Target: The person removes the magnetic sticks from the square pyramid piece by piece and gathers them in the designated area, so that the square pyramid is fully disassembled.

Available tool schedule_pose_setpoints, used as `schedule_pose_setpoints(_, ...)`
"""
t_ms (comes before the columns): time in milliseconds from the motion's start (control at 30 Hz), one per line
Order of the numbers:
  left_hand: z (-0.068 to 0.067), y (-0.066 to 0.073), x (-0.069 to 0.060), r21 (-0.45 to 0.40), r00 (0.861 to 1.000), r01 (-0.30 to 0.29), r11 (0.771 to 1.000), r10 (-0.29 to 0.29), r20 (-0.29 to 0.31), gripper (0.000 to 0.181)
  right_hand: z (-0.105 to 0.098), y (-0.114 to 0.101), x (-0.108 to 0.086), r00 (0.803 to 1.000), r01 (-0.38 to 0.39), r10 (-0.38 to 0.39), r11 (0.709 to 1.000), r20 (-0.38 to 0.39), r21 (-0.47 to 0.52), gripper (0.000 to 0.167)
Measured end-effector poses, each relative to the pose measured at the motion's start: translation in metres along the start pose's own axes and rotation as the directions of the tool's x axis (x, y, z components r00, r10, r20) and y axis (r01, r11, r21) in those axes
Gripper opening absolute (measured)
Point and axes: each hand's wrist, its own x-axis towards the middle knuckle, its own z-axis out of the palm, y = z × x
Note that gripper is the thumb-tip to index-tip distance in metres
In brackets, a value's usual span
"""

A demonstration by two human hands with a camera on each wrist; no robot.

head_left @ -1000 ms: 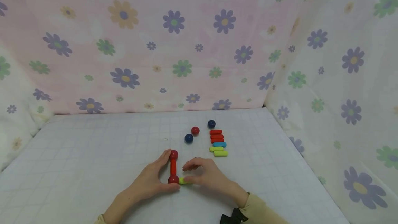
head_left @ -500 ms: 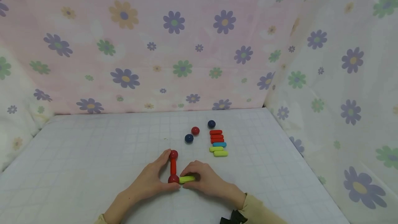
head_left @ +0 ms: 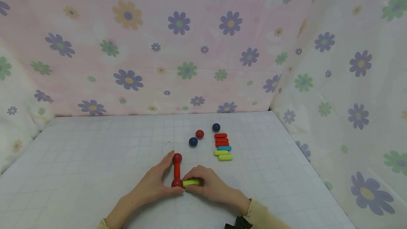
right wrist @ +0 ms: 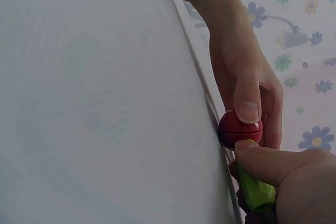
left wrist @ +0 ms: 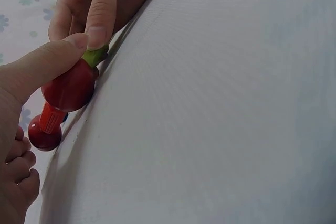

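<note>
Two red balls joined by a red rod (head_left: 177,171) form a dumbbell shape lying on the table. My left hand (head_left: 151,183) holds it, the thumb on the near red ball (head_left: 177,183) and fingertips by the far red ball (head_left: 177,158). A yellow-green rod (head_left: 191,182) extends rightward from the near ball, pinched between the thumb and fingers of my right hand (head_left: 211,185). In the right wrist view, my right thumb covers where the green rod (right wrist: 255,192) meets the red ball (right wrist: 240,128), so I cannot tell whether they are joined.
Beyond the hands lie a loose red ball (head_left: 199,134) and two dark blue balls, one nearer (head_left: 193,141) and one farther. To their right is a column of red rods (head_left: 221,140), a blue rod (head_left: 224,148) and two yellow-green rods (head_left: 225,157). Flowered cloth walls (head_left: 203,63) enclose the table.
The right hand's fingers have come down and closed around the yellow-green rod, moving slightly toward the near red ball. The left hand stays almost still on the red piece.
</note>
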Motion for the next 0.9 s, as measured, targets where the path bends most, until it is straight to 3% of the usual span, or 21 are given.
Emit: schedule_pose_setpoints(900, 0.0039, 0.0021, -0.0016, -0.007, 1.000, 0.012, 1.000, -0.012, 0.001, 0.120, 0.0047, -0.0003, 0.0002, 0.999, -0.006, 0.006, 1.000, -0.046, 0.008, 0.016)
